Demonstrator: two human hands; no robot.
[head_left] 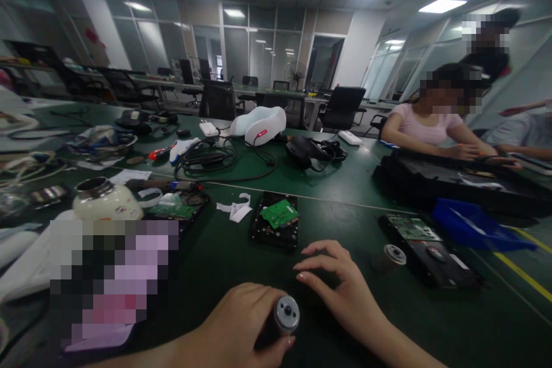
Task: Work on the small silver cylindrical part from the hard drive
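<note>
Bare hands at a green tabletop with hard drives and metal cylinders.

Left hand grips an upright metal cylinder, its round silver end facing up; right hand is beside it, fingers curved and apart, holding nothing. Ahead of the hands on the tabletop lies a hard drive with a loose green circuit board on top, paper scraps just to its left. To the right, a second cylinder stands near another hard drive, with a blue tray beyond. A cream jar sits at left; a person in a pink top is seated at far right.
</note>
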